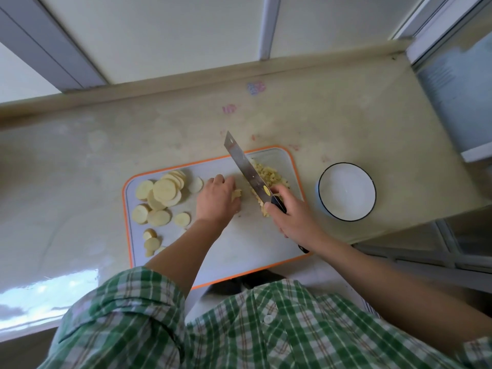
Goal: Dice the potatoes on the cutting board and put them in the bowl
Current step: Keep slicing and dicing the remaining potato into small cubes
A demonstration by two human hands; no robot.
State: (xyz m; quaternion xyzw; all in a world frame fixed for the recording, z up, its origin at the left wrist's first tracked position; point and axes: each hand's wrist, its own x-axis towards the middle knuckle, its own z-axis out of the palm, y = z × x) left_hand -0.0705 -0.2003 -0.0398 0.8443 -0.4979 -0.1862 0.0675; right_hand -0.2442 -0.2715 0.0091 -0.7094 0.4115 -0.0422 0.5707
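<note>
1. Head view, looking down: I see the cutting board (239,243), white with an orange rim, lying on the pale countertop (80,169) just in front of the person.
2. The left hand (217,198) is on the middle of the board, knuckles up, its fingers curled down over a small potato clump (237,195) and holding it against the board.
3. The right hand (292,217) is wrapped around the dark handle of the knife (247,169). The long blade runs away from the person and a little to the left, with its tip past the board's far edge.
4. The blade lies between the left hand's fingers and the diced potato pile (269,174), which is heaped on the far right part of the board and trails down to the right hand.
5. The potato slices (163,190), round and uncut, overlap in a loose heap on the left side of the board, with a few smaller ones nearer the person.
6. The bowl (346,191), white with a dark rim, stands on the countertop to the right of the board, near it but not touching.
7. At the bottom of the view is the person's green plaid shirt (239,328), sleeves pushed up off the forearms.
</note>
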